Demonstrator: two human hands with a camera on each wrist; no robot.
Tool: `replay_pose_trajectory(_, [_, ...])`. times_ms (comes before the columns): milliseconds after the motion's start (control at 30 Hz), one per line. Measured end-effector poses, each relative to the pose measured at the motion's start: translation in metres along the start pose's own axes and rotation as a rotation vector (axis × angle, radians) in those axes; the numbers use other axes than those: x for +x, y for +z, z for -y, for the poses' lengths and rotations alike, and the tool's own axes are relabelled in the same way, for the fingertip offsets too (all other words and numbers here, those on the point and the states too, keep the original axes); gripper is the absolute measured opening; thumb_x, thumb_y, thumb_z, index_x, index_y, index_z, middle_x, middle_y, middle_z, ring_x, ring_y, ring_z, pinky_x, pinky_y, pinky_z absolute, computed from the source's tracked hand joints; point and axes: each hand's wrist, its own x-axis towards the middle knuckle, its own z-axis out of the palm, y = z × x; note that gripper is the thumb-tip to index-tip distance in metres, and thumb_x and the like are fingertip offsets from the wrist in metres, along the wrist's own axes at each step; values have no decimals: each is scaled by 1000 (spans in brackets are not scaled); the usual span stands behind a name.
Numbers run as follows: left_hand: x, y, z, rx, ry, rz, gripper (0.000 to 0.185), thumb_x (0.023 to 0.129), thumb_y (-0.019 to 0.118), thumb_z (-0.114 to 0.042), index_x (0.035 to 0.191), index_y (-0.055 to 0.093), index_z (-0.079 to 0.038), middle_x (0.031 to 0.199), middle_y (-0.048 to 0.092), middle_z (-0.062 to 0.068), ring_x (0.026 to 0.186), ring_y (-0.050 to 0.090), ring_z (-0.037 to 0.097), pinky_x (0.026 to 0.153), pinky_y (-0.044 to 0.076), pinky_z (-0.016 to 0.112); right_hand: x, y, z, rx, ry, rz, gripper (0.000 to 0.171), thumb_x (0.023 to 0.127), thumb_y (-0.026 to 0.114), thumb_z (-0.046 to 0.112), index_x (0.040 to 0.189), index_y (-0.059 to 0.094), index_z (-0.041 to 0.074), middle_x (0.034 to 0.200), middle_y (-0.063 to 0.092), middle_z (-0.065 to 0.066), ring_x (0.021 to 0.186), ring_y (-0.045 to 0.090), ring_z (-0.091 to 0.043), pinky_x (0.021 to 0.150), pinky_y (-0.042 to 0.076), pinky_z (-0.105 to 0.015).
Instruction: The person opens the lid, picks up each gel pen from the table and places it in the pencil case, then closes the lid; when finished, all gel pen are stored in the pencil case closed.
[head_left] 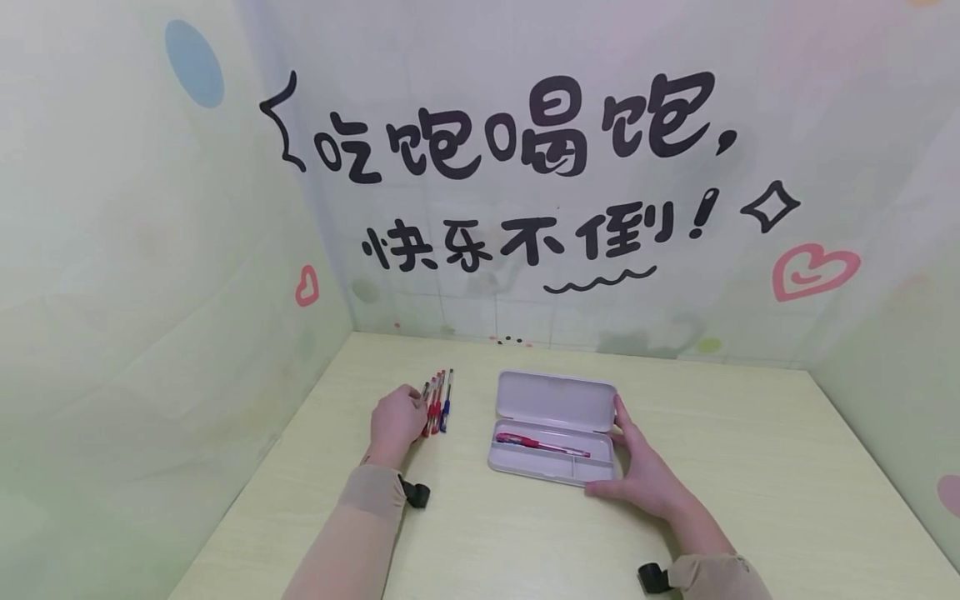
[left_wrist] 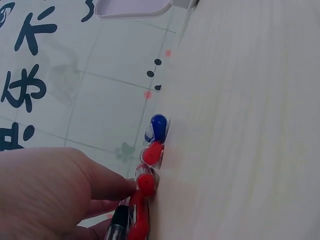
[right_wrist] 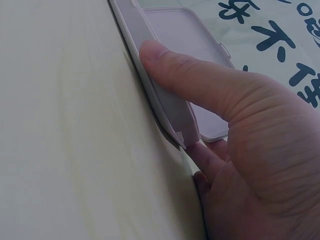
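1. My left hand (head_left: 397,421) lies on the table (head_left: 750,467) with its fingers reaching into a small row of pens (head_left: 437,402). The left wrist view shows one fingertip (left_wrist: 117,186) touching the cap end of a red pen (left_wrist: 145,184).
2. The black pen (left_wrist: 118,226) lies right under my fingers. I cannot tell whether they are pinching it or only resting on it, as the fingers themselves are mostly hidden.
3. Beyond my fingertips the other pens lie side by side: another red pen (left_wrist: 152,153), then a blue pen (left_wrist: 158,127) farthest from my hand.
4. My right hand (head_left: 648,479) rests against the right end of the open pencil case (head_left: 555,425). Its thumb (right_wrist: 195,75) is pressed flat along the case's side wall, and the other fingers are tucked at the corner below.
5. That hand is braced against the case, with the fingers fairly straight and not wrapped around it.
6. Inside the tray, to the left of my right hand, one red pen (head_left: 536,442) lies lengthwise.
7. The case sits between my two hands, with its lid (head_left: 558,400) folded back on the far side.
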Motion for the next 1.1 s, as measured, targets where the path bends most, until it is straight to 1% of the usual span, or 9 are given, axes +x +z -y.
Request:
replay_pose_trajectory(100, [0, 0, 0, -13, 1, -10, 27, 108, 63, -25, 125, 73, -7, 109, 81, 12, 86, 73, 26, 77, 60, 44, 0, 0, -1, 0, -11, 1, 161, 68, 107, 35, 177, -12, 30, 176, 35, -27, 153, 49, -52, 127, 15, -84])
replay_pose_trajectory(200, [0, -1, -2, -30, 0, -14, 27, 108, 66, -26, 128, 72, -9, 109, 81, 10, 80, 72, 22, 71, 57, 38, 1, 0, -1, 3, -14, 1, 161, 68, 107, 35, 177, -12, 29, 178, 32, -26, 153, 49, -52, 127, 15, -84])
replay_pose_trajectory(367, [-1, -1, -8, -67, 41, -31, 28, 106, 69, -25, 130, 73, -9, 106, 80, 8, 71, 70, 17, 63, 53, 32, 0, -1, -1, -3, -11, -1, 161, 68, 107, 34, 177, -12, 29, 175, 36, -27, 153, 50, -51, 128, 16, -83])
replay_pose_trajectory(533, [-4, 3, -19, -92, 160, -71, 25, 105, 71, -24, 126, 76, -11, 104, 80, 4, 81, 71, 18, 69, 56, 34, 1, 0, -2, -4, -10, 2, 161, 69, 107, 34, 177, -12, 28, 176, 34, -27, 153, 50, -51, 128, 16, -83])
replay_pose_trajectory(667, [-11, 7, -32, -112, 258, -93, 21, 104, 72, -21, 122, 78, -13, 103, 78, 1, 86, 69, 19, 76, 56, 39, 1, 0, -3, -11, -8, 1, 161, 68, 107, 36, 177, -12, 28, 176, 35, -27, 154, 50, -51, 128, 16, -83])
replay_pose_trajectory(800, [-22, 14, -49, -109, 326, -84, 19, 105, 73, -24, 123, 78, -19, 107, 77, -2, 95, 68, 21, 86, 55, 42, 1, 0, -4, -9, -4, -2, 162, 68, 107, 36, 177, -12, 28, 175, 38, -26, 153, 50, -51, 127, 17, -83])
replay_pose_trajectory(933, [-34, 18, -67, -96, 437, -83, 20, 106, 72, -26, 125, 78, -23, 112, 78, -4, 108, 69, 23, 104, 53, 49, 1, 0, -3, -4, -8, 0, 161, 68, 107, 34, 177, -12, 28, 176, 35, -26, 153, 50, -52, 127, 17, -83])
replay_pose_trajectory(1033, [-41, 22, -78, -104, 509, -61, 20, 108, 70, -28, 126, 77, -25, 115, 77, -6, 113, 67, 21, 108, 52, 48, 1, 0, -2, -4, -1, 4, 161, 69, 107, 34, 177, -12, 29, 178, 31, -25, 154, 49, -52, 127, 17, -83])
replay_pose_trajectory(1100, [-47, 24, -85, -89, 551, -35, 21, 108, 69, -29, 128, 77, -26, 119, 77, -6, 115, 65, 20, 108, 52, 47, 1, 0, -2, -2, 4, 8, 161, 69, 107, 34, 177, -12, 30, 178, 32, -25, 154, 48, -52, 127, 17, -84])
